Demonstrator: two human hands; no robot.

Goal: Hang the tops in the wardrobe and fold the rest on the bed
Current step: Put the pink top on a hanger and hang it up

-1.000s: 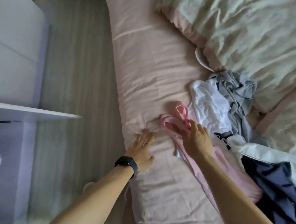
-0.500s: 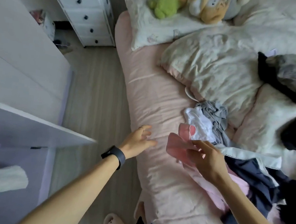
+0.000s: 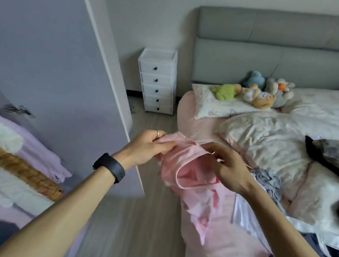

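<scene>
A pale pink top [image 3: 190, 174] hangs in the air over the bed's left edge, held up by both hands. My left hand [image 3: 144, 148], with a ring and a black wristband, grips its left upper edge. My right hand [image 3: 228, 168] pinches the right side near a thin strap. The garment's lower part droops onto the pink sheet of the bed [image 3: 223, 254]. A grey garment [image 3: 269, 182] and white clothing [image 3: 245, 216] lie crumpled right of it. The open wardrobe [image 3: 32, 67] stands at left, with hanging clothes [image 3: 9, 161] inside.
A white drawer unit [image 3: 157, 81] stands by the grey headboard [image 3: 282, 50]. Plush toys [image 3: 255, 92] rest on a pillow. A cream duvet [image 3: 270, 141] and dark clothes [image 3: 337, 157] cover the bed's right side. A strip of wooden floor [image 3: 147, 222] runs between wardrobe and bed.
My right hand lifted the pink top off the sheet and my left hand came over and gripped it too. The view has tilted up toward the headboard and wardrobe door.
</scene>
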